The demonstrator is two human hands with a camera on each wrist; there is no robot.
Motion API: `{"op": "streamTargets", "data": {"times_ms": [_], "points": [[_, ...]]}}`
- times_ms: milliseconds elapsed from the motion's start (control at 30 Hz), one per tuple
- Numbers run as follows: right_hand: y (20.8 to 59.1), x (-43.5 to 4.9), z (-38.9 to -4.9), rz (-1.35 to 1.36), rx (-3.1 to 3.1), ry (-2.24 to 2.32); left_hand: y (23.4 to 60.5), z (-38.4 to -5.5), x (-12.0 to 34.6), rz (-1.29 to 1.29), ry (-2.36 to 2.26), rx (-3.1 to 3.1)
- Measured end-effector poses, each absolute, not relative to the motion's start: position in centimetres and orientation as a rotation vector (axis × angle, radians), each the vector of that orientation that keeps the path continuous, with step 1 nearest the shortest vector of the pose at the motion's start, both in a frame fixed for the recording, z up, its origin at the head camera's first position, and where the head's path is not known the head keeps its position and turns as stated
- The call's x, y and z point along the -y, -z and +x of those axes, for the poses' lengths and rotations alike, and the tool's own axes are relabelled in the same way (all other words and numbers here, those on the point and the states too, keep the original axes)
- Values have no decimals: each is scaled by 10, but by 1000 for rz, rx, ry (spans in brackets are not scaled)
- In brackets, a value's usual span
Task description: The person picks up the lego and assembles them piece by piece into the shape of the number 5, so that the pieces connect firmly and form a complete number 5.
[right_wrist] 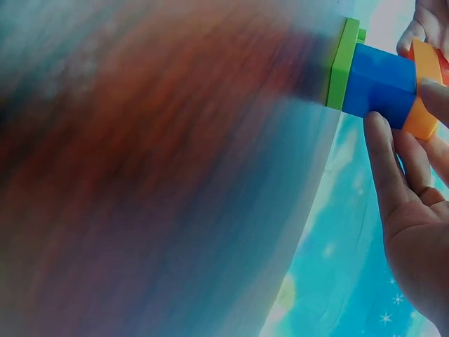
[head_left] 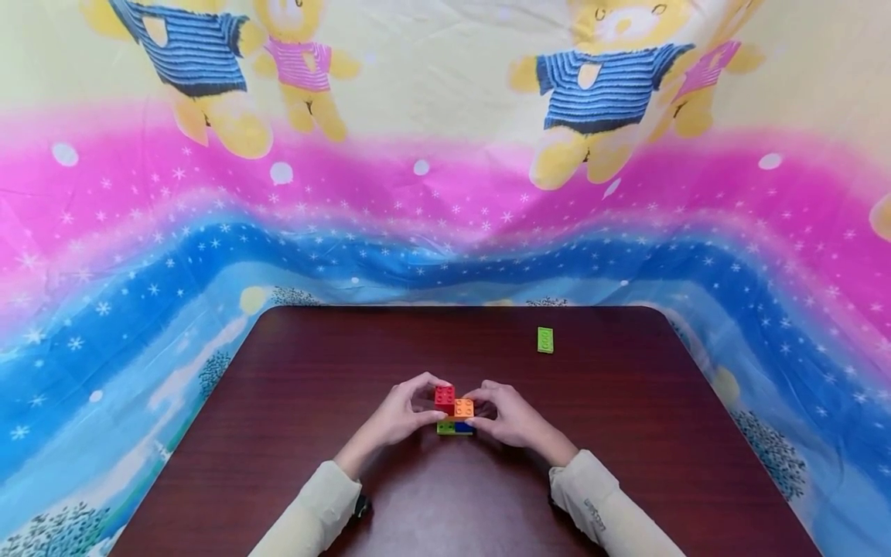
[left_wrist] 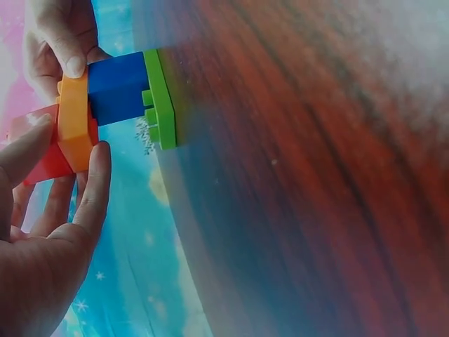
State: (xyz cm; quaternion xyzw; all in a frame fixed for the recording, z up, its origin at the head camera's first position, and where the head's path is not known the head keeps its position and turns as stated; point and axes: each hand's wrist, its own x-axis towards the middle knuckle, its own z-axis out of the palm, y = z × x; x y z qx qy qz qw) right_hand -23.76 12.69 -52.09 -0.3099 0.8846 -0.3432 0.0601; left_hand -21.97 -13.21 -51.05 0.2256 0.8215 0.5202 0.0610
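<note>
A small stack of toy building bricks stands near the middle of the table. At its bottom is a green plate (left_wrist: 165, 109), with a blue brick (right_wrist: 379, 81) on one part of it. Over the blue brick lies a flat orange brick (head_left: 463, 407), and a red brick (head_left: 444, 396) sits on its left part. My left hand (head_left: 407, 406) pinches the red brick from the left, a fingertip reaching the orange brick. From the other side my right hand (head_left: 511, 416) grips the orange brick, thumb on it, with a fingertip against the blue brick.
A loose green plate (head_left: 545, 340) lies toward the back right of the dark wooden table (head_left: 348, 348). A printed cloth (head_left: 445, 201) with bears and snowflakes hangs behind the table and along its sides.
</note>
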Motion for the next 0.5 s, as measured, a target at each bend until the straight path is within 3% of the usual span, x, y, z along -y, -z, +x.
{"op": "streamTargets", "data": {"times_ms": [500], "points": [[519,-127,-236,-924,-2686,1033,515,-221,130,625,-1563,-2496]]}}
